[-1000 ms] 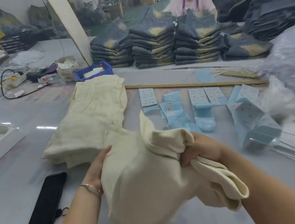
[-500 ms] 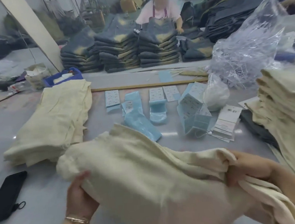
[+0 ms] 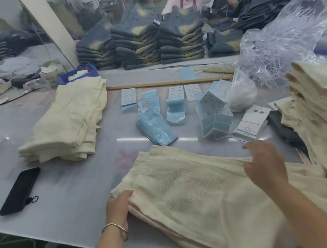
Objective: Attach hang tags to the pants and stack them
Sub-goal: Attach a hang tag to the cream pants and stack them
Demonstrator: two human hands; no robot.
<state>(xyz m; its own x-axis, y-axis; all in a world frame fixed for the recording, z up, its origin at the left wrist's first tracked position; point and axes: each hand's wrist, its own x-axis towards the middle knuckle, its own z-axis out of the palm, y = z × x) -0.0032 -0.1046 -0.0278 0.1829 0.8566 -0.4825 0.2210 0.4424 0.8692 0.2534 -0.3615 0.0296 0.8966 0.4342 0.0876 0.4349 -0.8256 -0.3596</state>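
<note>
A cream pair of pants [image 3: 194,192] lies spread flat on the table in front of me, its waistband towards the left. My left hand [image 3: 117,207] rests with straight fingers on the waistband's near left corner. Above the pants' far edge, my right hand [image 3: 265,164] hovers open and blurred, holding nothing. White hang tags [image 3: 251,122] lie just beyond it, next to blue tag bundles [image 3: 215,115]. A stack of folded cream pants [image 3: 67,122] sits at the left. Another tall cream pile [image 3: 320,114] stands at the right.
A black phone [image 3: 20,190] lies near the table's front left edge. A wooden ruler [image 3: 169,83] runs across the back, before stacks of denim [image 3: 159,43]. Crumpled clear plastic [image 3: 282,44] fills the back right. A blue bin [image 3: 79,74] and cables sit back left.
The pants, held bunched in both hands before, now lie flat on the table. My right hand has let go and lifted; my left hand has flattened onto the waistband corner.
</note>
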